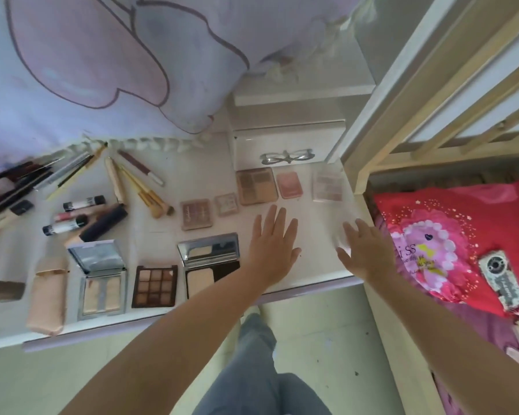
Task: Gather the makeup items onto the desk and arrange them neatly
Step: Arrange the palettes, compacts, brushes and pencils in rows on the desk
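White and smooth, the worktop [168,181] holds lots of makeup. Both hands lie flat near its right end with fingers straight and spread, holding nothing. The left hand [272,245] is just right of an open powder compact [212,265]. The right hand [364,251] is by the worktop's right edge. Along the front sit a brown eyeshadow palette [155,285], a silver mirror compact [101,275] and a peach pouch [47,295]. Small flat palettes [256,185] sit in a row farther back. Brushes and pencils [72,172] lie in a messy bunch on the left. A red pillow [462,217] is on the bed beside it.
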The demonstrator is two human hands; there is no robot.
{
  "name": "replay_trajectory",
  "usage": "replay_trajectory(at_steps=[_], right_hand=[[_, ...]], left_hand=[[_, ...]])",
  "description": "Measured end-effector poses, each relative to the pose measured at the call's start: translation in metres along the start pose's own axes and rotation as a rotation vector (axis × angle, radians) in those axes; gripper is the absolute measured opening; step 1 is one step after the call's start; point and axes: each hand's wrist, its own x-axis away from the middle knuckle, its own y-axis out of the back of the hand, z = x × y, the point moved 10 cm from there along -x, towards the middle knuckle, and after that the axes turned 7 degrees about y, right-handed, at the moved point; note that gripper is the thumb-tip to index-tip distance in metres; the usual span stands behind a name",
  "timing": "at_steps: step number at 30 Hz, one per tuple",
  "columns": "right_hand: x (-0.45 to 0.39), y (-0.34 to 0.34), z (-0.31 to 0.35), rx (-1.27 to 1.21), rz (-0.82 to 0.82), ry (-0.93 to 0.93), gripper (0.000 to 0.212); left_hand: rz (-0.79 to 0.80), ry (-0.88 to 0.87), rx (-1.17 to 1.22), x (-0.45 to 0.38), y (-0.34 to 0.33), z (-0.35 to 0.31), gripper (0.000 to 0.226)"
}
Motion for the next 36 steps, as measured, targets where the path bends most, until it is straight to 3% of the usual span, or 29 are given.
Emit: replay_trajectory(at_steps=[4, 9, 13, 18, 22, 25, 27, 29, 32, 36], right_hand=[[-0.01, -0.005, 0.004, -0.111, 0.012, 0.151, 0.042], [-0.023, 0.0, 0.012, -0.25, -0.014, 0.302, 0.041], [-0.035, 0.014, 0.018, -0.308, -0.129, 0.378, 0.042], [-0.041, 0.013, 0.011, -0.327, -0.156, 0.417, 0.044], [-0.048, 0.011, 0.006, -0.542, -0.145, 0.358, 0.035], [-0.054, -0.006, 0.006, -1.022, 0.039, 0.194, 0.025], [-0.053, -0.023, 0.018, -1.348, 0.219, 0.05, 0.035], [-0.049, -0.033, 0.036, -1.525, 0.394, -0.018, 0.046], [-0.041, -0.042, 0.055, -1.469, 0.548, 0.042, 0.057], [-0.038, -0.05, 0.053, -1.396, 0.598, 0.011, 0.06]], left_hand=[[0.109, 0.047, 0.048, -0.011, -0.03, -0.006, 0.06], [0.112, 0.11, 0.088, -0.013, -0.047, 0.0, 0.064], [-0.027, 0.11, 0.091, -0.013, -0.032, 0.0, 0.066], [-0.185, 0.104, 0.055, -0.011, -0.013, -0.003, 0.062], [-0.279, 0.217, 0.169, -0.005, -0.007, -0.002, 0.045], [-0.404, 0.354, 0.377, 0.002, 0.003, -0.006, 0.038], [-0.484, 0.392, 0.541, 0.005, 0.009, -0.013, 0.039], [-0.536, 0.387, 0.622, 0.006, 0.01, -0.021, 0.043], [-0.566, 0.357, 0.632, 0.002, 0.01, -0.033, 0.049], [-0.582, 0.325, 0.641, -0.005, 0.01, -0.036, 0.051]])
